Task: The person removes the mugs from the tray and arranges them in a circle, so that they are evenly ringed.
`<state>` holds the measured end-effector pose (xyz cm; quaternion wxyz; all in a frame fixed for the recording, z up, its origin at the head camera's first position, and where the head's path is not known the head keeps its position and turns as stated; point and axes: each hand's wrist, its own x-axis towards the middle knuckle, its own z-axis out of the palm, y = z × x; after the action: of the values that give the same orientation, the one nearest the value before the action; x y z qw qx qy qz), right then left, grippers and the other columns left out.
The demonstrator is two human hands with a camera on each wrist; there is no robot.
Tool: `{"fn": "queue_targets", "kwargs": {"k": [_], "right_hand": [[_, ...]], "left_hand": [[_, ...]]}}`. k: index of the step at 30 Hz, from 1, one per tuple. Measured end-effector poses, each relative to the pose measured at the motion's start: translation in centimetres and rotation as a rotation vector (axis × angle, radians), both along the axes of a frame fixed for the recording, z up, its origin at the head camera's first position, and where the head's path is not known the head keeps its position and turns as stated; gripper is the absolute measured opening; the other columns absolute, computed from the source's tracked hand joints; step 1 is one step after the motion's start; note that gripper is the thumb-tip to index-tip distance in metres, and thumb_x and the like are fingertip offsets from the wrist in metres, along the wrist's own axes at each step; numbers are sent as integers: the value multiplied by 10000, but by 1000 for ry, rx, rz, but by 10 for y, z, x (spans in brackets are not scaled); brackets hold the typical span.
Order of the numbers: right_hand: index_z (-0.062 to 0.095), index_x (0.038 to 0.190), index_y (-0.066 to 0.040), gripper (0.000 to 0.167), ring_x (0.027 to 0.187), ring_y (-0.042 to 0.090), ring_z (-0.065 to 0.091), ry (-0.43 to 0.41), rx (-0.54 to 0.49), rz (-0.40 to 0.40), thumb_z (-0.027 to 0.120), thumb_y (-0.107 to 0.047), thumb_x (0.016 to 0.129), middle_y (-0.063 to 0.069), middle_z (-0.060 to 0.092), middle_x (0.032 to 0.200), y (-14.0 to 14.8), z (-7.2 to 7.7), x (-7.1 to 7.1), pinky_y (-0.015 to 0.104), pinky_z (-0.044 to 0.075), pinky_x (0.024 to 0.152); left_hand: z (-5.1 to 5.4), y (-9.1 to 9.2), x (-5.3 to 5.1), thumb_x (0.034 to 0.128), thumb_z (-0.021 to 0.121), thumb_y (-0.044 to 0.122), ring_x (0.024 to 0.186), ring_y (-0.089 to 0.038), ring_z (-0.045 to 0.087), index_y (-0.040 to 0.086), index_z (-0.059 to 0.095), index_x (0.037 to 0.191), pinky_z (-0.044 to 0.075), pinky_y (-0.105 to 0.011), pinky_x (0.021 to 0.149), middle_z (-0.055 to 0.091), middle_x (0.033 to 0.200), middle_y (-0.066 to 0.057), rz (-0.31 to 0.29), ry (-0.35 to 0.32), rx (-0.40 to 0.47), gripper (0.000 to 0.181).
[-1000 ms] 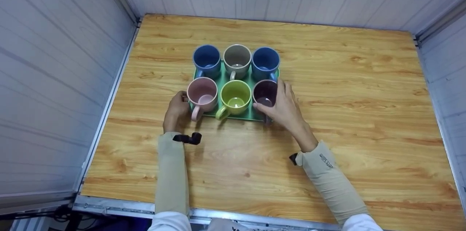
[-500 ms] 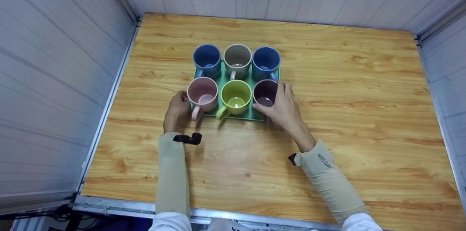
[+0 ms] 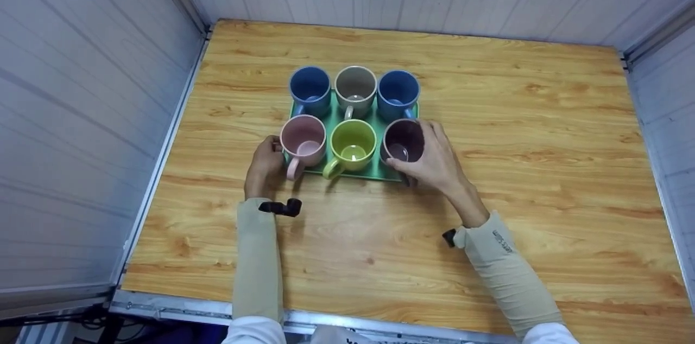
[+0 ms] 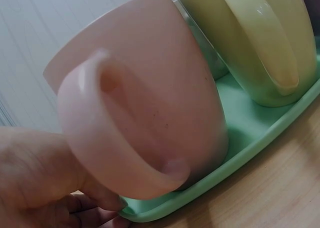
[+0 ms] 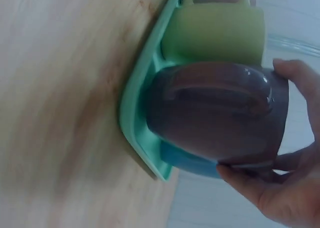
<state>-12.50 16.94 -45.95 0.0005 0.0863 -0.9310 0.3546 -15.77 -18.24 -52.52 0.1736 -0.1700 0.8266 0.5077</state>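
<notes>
A green tray [image 3: 374, 171] bears two rows of mugs. The right hand [image 3: 434, 162] grips the dark purple mug [image 3: 400, 143] near its rim, at the tray's front right; in the right wrist view this mug [image 5: 215, 113] leans over the tray's corner. The left hand [image 3: 265, 162] is beside the pink mug [image 3: 304, 138] at the front left. In the left wrist view its fingers [image 4: 97, 210] hold the tray's corner, just below the pink mug [image 4: 150, 98]. The yellow-green mug [image 3: 353, 143] stands between the pink and purple ones.
Behind stand a blue mug [image 3: 309, 86], a grey mug [image 3: 355, 86] and another blue mug [image 3: 398, 89]. The wooden table [image 3: 369, 257] has pale panel walls on its left, back and right, and a metal edge [image 3: 179, 305] in front.
The right hand has shifted slightly to the right with the purple mug, widening its distance from the yellow-green mug. The left hand stays at the tray's corner.
</notes>
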Motion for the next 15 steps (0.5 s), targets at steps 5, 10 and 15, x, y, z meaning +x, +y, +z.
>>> {"fn": "queue_targets", "kwargs": {"k": [5,10,15], "right_hand": [[437,1385,-80,955,1122,272,494,7,18,110,821,-532,637,133,469,1286,17,15,-4,491,433,963],[437,1377,-63,950,1147,264,487,5,66,192,816,-531,642,133,462,1305,34,24,-7,486,439,969],[435,1383,-62,941,1159,285,494,1,86,223,816,-517,652,133,459,1321,51,28,-10,511,428,971]], "left_hand": [[-1,-1,-2,876,375,-19,1082,-255,468,-29,446,1337,388,-342,947,512,1189,-169,-43,14,-44,466],[-1,-1,-1,874,392,-18,1064,-254,472,-37,457,1314,393,-333,931,516,1156,-160,-40,21,-44,445],[-1,-1,-1,881,384,-15,1040,-245,467,-34,459,1314,389,-317,907,511,1132,-147,-34,21,-42,440]]}}
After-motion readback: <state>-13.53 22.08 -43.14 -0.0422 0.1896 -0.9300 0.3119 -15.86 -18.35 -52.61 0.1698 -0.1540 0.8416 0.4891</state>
